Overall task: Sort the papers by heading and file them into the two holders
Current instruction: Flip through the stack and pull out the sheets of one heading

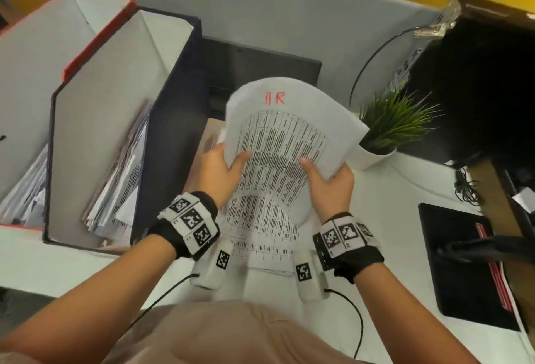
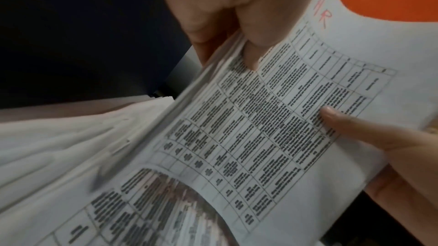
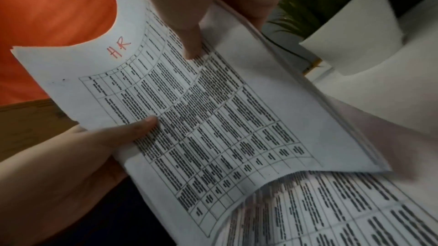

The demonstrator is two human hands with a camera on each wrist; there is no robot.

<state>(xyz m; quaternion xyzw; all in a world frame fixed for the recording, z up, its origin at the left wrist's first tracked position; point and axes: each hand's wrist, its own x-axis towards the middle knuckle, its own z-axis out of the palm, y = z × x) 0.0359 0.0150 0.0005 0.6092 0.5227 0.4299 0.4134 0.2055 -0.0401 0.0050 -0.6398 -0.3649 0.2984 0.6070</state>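
**Both hands hold up an "HR" sheet beside the holders**

Farthest left of the sheet stands the red holder point(image 1: 95, 31), a stiff card box with a slanted, red-edged side and pale inner walls; crumpled papers lie in its bottom. Touching it, nearer the sheet, is the blue holder point(image 1: 173, 97) of the same cut, dark navy outside, with a leaning sheaf of printed pages along its inner wall.

The left hand point(image 1: 220, 174) grips the sheet's left edge, thumb curled over the printed face and fingers behind. The sheet point(image 1: 289, 138) is thin white paper, bowed into a rounded arch, with "HR" handwritten in red at its top and a dense black table below. It is lifted above the stack point(image 1: 266, 236), a flat pile of similar printed pages lying on the smooth white desk point(image 1: 86, 265) just below it. The right hand point(image 1: 330, 187) pinches the sheet's right edge, thumb on the face, fingers tucked under.

Right of the sheet sits a plant point(image 1: 393, 120), spiky green blades in a round white pot. Beyond it stands a dark boxy case point(image 1: 486, 88); below that lies a flat black pad point(image 1: 457, 262).
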